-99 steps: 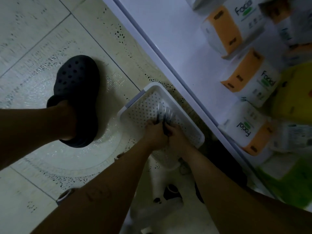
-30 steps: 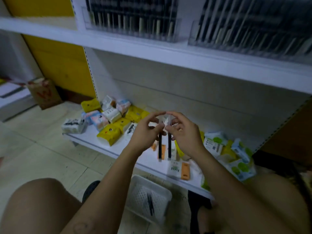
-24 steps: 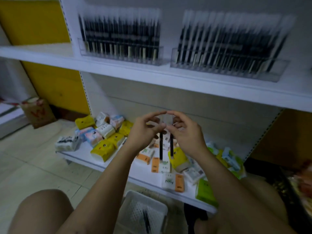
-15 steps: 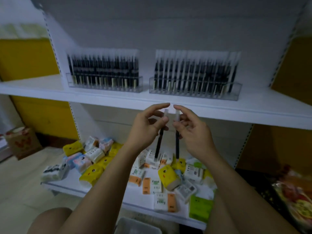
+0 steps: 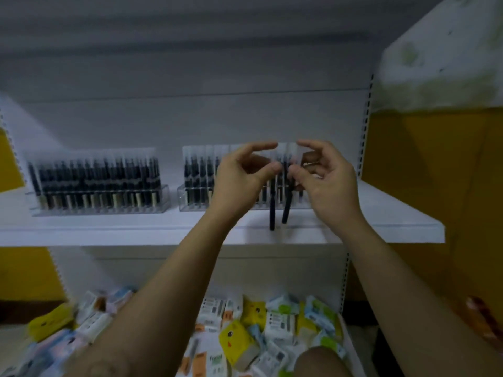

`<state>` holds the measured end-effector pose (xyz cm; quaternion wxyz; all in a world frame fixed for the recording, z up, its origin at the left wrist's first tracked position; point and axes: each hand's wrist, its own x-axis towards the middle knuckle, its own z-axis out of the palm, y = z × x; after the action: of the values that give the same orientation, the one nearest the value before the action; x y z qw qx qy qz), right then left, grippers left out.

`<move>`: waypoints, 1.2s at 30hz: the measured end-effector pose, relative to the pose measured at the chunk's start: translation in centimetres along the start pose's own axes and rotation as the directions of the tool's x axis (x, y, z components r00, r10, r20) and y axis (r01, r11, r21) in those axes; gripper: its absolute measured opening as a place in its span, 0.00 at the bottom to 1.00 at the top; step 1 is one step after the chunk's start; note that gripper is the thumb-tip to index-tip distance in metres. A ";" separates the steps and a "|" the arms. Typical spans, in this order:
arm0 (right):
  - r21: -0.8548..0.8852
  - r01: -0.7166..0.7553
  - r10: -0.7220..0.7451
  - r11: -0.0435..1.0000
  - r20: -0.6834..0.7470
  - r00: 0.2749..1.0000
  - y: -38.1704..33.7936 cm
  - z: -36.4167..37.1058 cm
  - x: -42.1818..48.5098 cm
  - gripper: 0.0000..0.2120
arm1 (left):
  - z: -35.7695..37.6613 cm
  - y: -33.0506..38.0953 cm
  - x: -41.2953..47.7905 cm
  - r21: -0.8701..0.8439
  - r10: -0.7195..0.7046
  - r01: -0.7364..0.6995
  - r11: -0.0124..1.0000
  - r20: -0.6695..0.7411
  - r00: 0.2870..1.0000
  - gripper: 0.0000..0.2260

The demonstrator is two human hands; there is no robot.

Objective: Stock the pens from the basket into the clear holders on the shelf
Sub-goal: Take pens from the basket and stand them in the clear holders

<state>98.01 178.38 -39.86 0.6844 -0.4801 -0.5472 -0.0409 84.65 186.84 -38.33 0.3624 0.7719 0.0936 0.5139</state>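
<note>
Two clear holders stand on the white shelf (image 5: 381,213), both packed with dark pens: the left holder (image 5: 98,197) and the right holder (image 5: 196,197). My left hand (image 5: 239,178) pinches one black pen (image 5: 272,213) near its top, and my right hand (image 5: 324,183) pinches a second black pen (image 5: 286,210). Both pens hang downward side by side, just in front of the right holder. The hands hide that holder's middle and right end. The basket is out of view.
A lower shelf (image 5: 351,346) is heaped with small tissue packs, among them a yellow one (image 5: 236,341). My knee (image 5: 318,360) shows at the bottom. A yellow wall (image 5: 435,186) flanks the shelving on the right.
The view has swung from the floor basket up to the pen shelf. Both hands rose with a pen each and now sit in front of the right holder.
</note>
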 end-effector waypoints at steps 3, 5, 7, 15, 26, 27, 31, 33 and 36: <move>-0.038 0.010 -0.012 0.999 -0.043 0.999 1.0 -1.4 2.5 0.17 | 1.5 -0.1 2.8 0.028 -0.016 0.017 0.999 -0.032 0.999 0.12; -0.073 0.014 -0.020 0.997 -0.071 0.997 1.8 -2.2 4.1 0.17 | 2.5 -0.4 4.3 0.084 -0.014 0.018 0.996 -0.044 0.999 0.11; -0.101 0.015 -0.025 0.995 -0.095 0.995 2.7 -2.7 5.6 0.15 | 3.4 -0.6 5.8 0.132 -0.008 0.016 0.991 -0.055 0.998 0.10; -0.097 -0.015 0.001 0.995 -0.145 0.989 6.5 -3.4 9.7 0.12 | 4.9 -1.6 10.4 0.224 0.065 -0.047 0.973 -0.071 0.995 0.09; -0.044 -0.017 0.011 0.999 -0.129 0.992 9.6 -2.9 12.2 0.13 | 6.3 -4.3 13.9 0.292 0.055 -0.048 0.955 -0.015 0.998 0.09; -0.040 -0.019 0.014 0.999 -0.130 0.991 9.8 -3.0 12.2 0.13 | 6.3 -4.6 14.1 0.289 0.046 -0.038 0.957 -0.023 0.999 0.08; -0.019 -0.027 0.024 0.999 -0.127 0.992 10.1 -3.2 12.5 0.13 | 6.2 -5.0 14.7 0.313 0.048 -0.034 0.949 -0.037 0.998 0.09; -0.016 -0.028 0.026 0.999 -0.106 0.994 10.0 -2.9 12.6 0.13 | 6.0 -5.2 15.0 0.337 0.039 -0.027 0.941 -0.031 0.999 0.09; 0.001 -0.050 0.050 0.999 -0.049 0.998 10.1 -2.5 12.5 0.13 | 5.5 -5.2 15.5 0.358 0.000 0.012 0.934 -0.032 0.999 0.09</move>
<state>110.62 187.84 -36.05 0.6985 -0.4925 -0.5180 -0.0358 97.66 196.06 -31.66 0.2158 0.8166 0.1935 0.4991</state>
